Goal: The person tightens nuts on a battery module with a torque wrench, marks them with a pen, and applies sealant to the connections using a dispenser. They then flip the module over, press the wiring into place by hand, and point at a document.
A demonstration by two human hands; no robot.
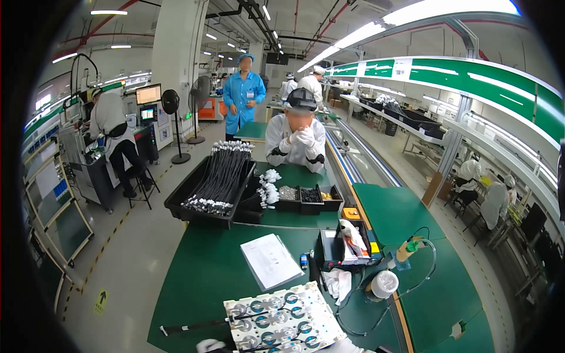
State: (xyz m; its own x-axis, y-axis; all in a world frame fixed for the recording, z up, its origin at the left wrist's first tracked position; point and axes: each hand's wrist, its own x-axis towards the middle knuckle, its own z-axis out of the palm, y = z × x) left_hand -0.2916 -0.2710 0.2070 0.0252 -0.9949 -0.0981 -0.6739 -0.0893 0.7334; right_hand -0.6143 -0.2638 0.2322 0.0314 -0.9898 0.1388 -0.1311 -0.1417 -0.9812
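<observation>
A white panel (276, 315) with rows of round blue and clear fittings and black cables across it lies on the green bench at the lower edge. Beside its lower left corner is my left hand (210, 345) in a white glove, cut off by the frame; how its fingers lie is hidden. A black cable (191, 326) with a connector end sticks out left of the panel. White fabric of my right hand or sleeve (344, 346) shows at the panel's lower right corner, its fingers out of sight. Papers in a clear sleeve (271, 261) lie beyond the panel.
Black bin (176, 203) of cables and small parts trays (311, 199) stand farther back. To the right are a box (335, 247), white cloth (338, 283), white-lidded jar (384, 285) and a looping tube (432, 273). Across the bench, a gloved person (297, 141) leans on it.
</observation>
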